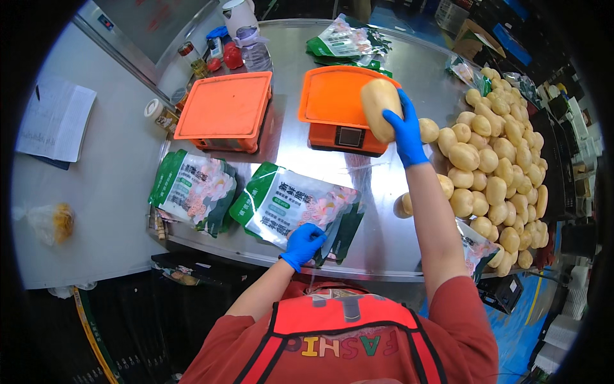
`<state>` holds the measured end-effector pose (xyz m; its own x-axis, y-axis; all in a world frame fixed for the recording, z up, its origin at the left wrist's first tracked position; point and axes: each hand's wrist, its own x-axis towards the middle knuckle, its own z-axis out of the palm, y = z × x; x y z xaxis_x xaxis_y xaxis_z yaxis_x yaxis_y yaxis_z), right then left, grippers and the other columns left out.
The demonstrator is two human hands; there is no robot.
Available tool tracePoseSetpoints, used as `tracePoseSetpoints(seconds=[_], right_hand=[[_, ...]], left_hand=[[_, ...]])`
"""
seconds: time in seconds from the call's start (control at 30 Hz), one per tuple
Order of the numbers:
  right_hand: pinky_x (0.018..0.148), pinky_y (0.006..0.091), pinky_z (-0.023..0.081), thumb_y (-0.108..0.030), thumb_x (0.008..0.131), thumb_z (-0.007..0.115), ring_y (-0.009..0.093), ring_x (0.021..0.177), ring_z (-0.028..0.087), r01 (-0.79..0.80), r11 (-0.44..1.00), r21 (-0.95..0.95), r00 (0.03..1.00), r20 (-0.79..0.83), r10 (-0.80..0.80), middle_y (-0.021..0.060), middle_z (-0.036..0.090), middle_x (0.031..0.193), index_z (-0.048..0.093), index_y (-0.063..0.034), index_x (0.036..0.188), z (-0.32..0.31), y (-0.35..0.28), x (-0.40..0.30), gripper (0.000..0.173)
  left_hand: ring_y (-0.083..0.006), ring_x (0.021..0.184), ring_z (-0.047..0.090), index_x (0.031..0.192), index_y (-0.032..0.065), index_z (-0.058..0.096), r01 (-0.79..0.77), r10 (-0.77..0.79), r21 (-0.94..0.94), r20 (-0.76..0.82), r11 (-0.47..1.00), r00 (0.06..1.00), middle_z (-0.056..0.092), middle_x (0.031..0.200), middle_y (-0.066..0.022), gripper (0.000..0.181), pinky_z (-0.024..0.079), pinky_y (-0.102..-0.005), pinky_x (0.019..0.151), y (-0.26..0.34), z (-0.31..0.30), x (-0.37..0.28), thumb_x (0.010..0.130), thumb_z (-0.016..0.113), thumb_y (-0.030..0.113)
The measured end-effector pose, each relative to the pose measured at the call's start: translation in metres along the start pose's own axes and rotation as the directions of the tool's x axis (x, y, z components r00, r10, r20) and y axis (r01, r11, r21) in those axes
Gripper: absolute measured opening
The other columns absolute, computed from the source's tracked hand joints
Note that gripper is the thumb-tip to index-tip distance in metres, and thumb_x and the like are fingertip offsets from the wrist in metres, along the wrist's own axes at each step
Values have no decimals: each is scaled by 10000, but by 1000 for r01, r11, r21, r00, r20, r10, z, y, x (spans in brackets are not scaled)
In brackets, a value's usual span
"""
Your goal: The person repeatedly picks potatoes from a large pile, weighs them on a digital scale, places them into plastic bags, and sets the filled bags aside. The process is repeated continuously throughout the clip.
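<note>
My right hand [407, 132], in a blue glove, grips a large pale lotus root segment [380, 108] over the right side of an orange scale [331, 98]. Whether the segment touches the scale's plate cannot be told. My left hand [304, 246], also gloved in blue, has its fingers curled and pinching at the near edge of a printed plastic bag [268, 204]. That bag lies flat on top of others, with green ends and pink lotus flowers. To its left lies another stack of such bags [194, 189].
A heap of lotus root segments [503, 158] covers the steel table's right side. A second orange scale [225, 105] stands left. More bags [348, 41] lie at the back. A plastic bottle [254, 50], a white kettle [239, 17] and jars [160, 115] stand back left; an open notebook [57, 117] lies far left.
</note>
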<state>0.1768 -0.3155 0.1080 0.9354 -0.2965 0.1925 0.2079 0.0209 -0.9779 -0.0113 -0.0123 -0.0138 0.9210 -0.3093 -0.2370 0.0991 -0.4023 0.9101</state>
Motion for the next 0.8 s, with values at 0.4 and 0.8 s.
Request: tracePoseSetpoints(seconds=[0.4,0.8], right_hand=[[1027,361,352,-301,816,679,267,1240,427,139,895,-424,989,10,-149,141,434,1353,394,-91,1358,8,19,34,648],[974,297,396,-170,875,621,175,1155,497,-53,949,-310,998,24,64,96,532,1254,435,-47,1323,-43,27,-29,501]], left_hand=[[-100,649,583,835,42,643,24,-25,-38,-2,999,1000,625,754,-37,143,483,-249,613,-3,-1,0,769,707,151],[-103,660,594,829,44,652,57,-55,-41,42,998,998,632,748,-40,160,483,-251,615,-1,-5,2,765,709,180]])
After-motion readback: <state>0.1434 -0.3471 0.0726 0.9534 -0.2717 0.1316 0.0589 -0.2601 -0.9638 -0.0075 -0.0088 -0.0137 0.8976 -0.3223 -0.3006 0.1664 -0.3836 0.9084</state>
